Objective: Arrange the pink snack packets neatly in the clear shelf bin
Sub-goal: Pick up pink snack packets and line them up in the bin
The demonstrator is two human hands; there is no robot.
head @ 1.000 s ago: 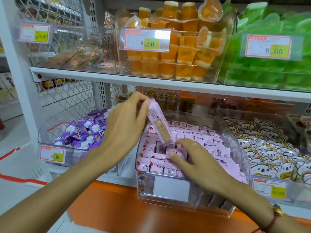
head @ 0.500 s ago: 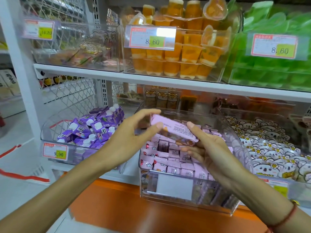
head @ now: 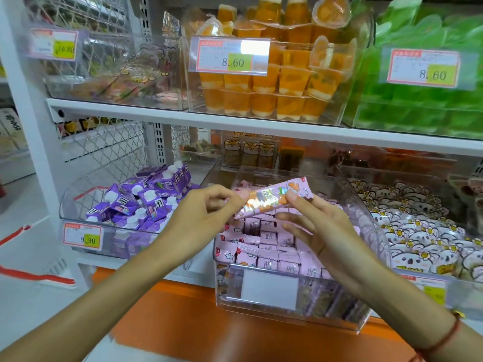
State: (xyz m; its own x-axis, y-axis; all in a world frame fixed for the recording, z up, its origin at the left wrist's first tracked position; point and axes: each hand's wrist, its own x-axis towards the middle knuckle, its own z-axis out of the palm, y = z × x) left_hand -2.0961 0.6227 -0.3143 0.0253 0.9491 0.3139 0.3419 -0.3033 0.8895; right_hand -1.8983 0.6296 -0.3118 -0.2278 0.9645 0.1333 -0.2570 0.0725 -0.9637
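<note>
The pink snack packet point(head: 274, 199) was glossy film, its printed face throwing back a bright glare. The packets point(head: 271, 246) lying in the clear shelf bin point(head: 366, 205) had the same shiny wrap with crimped ends. The bin looked like smooth, transparent hard plastic, faintly reflective. The purple cartons point(head: 146, 202) looked like coated card with white plastic caps. Behind them stood a white wire mesh panel point(head: 104, 145), seemingly painted metal. The shelf edge point(head: 235, 124) was smooth, white and matt. The orange jelly cups point(head: 264, 97) were clear plastic with shiny lids
</note>
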